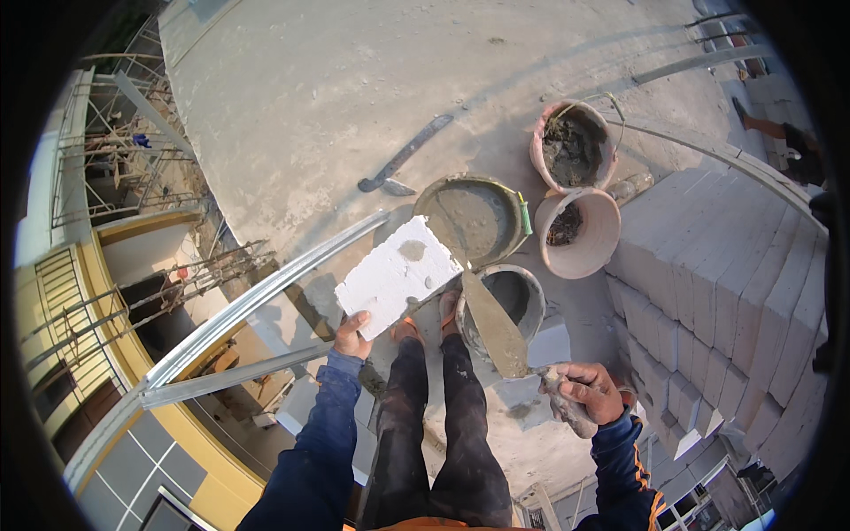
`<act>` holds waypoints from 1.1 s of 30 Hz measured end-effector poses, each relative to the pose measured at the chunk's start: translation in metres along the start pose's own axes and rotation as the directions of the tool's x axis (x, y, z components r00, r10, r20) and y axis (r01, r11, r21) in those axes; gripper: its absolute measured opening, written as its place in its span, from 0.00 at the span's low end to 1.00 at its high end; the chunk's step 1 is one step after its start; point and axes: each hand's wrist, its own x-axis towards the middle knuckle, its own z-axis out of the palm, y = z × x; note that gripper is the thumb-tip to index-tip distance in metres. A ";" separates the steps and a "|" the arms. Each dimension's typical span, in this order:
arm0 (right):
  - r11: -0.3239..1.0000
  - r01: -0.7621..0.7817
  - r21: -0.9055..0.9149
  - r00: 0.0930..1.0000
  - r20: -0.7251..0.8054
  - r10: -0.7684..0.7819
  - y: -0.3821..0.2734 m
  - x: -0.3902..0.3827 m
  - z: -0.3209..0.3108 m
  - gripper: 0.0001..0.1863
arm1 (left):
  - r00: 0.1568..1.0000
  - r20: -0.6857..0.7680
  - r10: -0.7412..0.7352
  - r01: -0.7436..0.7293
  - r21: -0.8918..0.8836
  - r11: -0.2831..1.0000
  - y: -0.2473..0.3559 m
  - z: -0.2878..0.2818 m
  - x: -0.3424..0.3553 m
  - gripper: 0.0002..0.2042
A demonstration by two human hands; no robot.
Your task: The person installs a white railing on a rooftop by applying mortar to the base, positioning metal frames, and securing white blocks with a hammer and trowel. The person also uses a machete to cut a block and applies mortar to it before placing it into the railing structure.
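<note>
My left hand (352,334) grips the lower corner of a white lightweight block (390,288), held up in front of my legs. Two grey smears of mortar show on the block's face. My right hand (584,394) is closed around the handle of a pointed trowel (494,327), whose mortar-coated blade slants up toward the block's right edge. Whether the tip touches the block I cannot tell. Just beyond the block sits a round tub of wet mortar (440,183) with a green grip on its handle. Behind the trowel blade stands a bucket (536,301) with grey mix inside.
Two pinkish buckets (580,246) with dark rubble stand right of the tub. Stacked white blocks (708,274) fill the right side. A metal rail (266,296) crosses at left, above a drop toward scaffolding (133,168). A dark bar (407,152) lies on the concrete. Another person's arm (766,126) shows far right.
</note>
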 end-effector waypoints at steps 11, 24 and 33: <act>-0.004 -0.082 -0.997 0.951 -0.077 -0.299 0.261 0.195 -0.143 0.25 | 0.949 -0.258 0.180 -0.185 0.005 0.983 0.031 -0.038 -0.171 0.36; 0.258 -0.051 -0.965 0.989 -0.013 0.145 0.181 0.178 -0.035 0.25 | 0.440 -0.745 0.501 -0.512 0.251 0.822 0.156 -0.082 -0.520 0.38; 0.019 0.255 -0.967 0.965 0.255 0.051 0.114 0.270 0.137 0.24 | 0.303 -0.732 0.610 -0.424 0.469 0.774 0.246 -0.275 -0.478 0.28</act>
